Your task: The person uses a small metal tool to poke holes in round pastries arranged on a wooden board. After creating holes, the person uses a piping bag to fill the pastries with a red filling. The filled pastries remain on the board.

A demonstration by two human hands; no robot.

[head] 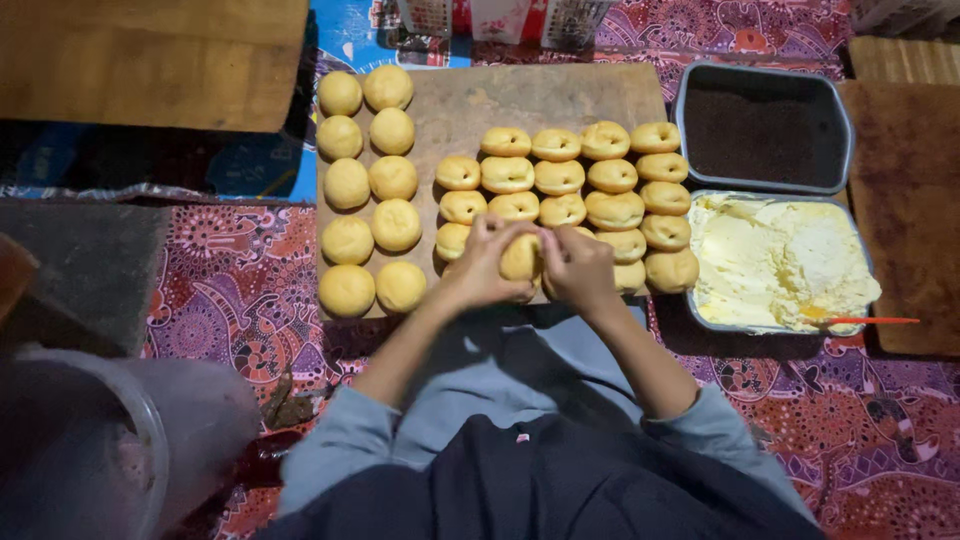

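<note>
Holding a round golden bun (520, 257) between them, the left hand (482, 265) and right hand (578, 268) meet over the near edge of a wooden board (470, 105), the fingers of both curled shut around the bun's sides. Two columns of smooth, whole buns (370, 190) stand on the board's left part, well apart from the hands. Rows of split buns (585, 175) lie just beyond and to the right of the hands. Beside the board on the right sits a grey tray of pale yellow cream (775, 262) with a red-handled tool (870, 321) lying at its near edge, and behind it a tray of dark crumbs (765, 130). A patterned red cloth (230, 270) covers the surface underneath.
</note>
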